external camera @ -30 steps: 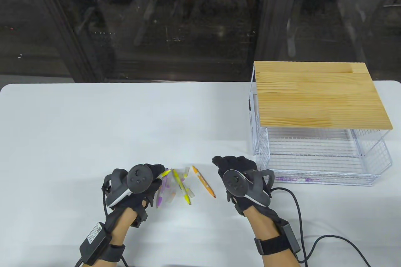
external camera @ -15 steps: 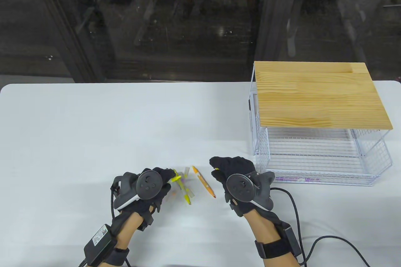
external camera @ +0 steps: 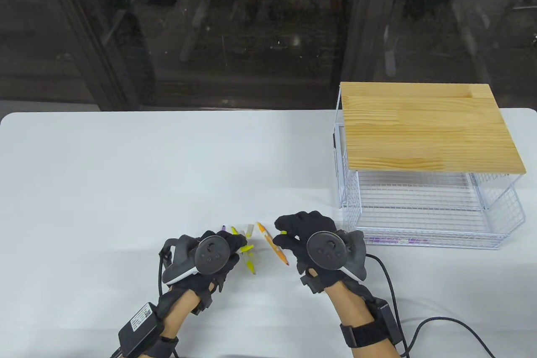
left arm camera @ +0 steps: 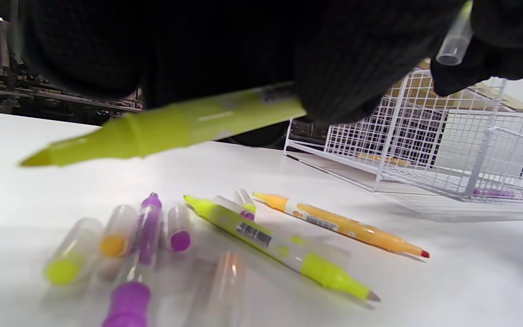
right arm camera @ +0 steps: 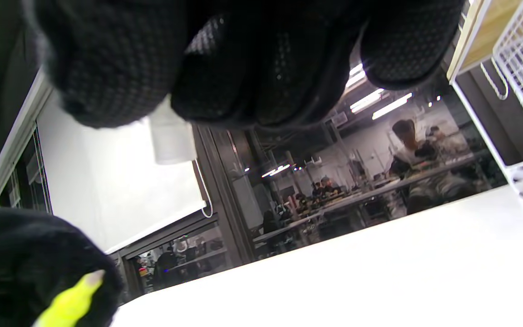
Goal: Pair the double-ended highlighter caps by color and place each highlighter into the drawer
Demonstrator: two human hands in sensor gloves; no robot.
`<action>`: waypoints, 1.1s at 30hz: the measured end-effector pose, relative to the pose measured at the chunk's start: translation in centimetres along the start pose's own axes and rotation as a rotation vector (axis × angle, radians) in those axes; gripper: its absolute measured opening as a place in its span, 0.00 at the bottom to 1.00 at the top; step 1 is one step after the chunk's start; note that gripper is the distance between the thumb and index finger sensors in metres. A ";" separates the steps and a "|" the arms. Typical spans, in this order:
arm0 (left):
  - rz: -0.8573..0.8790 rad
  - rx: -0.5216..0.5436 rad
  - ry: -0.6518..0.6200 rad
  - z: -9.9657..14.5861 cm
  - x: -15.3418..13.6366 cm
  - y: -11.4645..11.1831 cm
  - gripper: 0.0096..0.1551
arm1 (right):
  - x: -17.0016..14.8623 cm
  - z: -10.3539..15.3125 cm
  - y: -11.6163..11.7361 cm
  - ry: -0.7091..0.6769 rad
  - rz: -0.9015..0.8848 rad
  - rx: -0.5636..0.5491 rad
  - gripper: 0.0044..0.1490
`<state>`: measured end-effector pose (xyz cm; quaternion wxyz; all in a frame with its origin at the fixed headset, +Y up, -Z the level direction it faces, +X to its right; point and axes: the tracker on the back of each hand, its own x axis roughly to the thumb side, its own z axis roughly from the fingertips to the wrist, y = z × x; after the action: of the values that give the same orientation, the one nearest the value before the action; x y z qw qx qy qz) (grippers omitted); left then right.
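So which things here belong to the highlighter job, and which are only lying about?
Belong:
- yellow highlighter, held by left hand
- clear cap, pinched by right hand
- orange highlighter
- loose caps
- wire drawer

Lying about:
- cable

No text can be read; the yellow highlighter point(left arm camera: 279, 243) carries only a barcode.

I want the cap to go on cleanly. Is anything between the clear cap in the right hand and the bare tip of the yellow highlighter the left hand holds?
Nothing visible. The right hand pinches the clear cap; the left hand grips the yellow highlighter above the table. Only open air lies between them.
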<state>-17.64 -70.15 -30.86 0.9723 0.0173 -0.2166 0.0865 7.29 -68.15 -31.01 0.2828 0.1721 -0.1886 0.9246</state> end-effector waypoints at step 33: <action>0.011 0.044 -0.042 0.1 0.6 -0.3 0.28 | 0.4 0.0 3.6 -0.009 -0.095 0.289 0.29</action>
<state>-17.08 -70.30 -30.53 0.9663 0.0394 -0.2352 0.0964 4.82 -70.71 -31.77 0.2974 0.2239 -0.0464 0.9270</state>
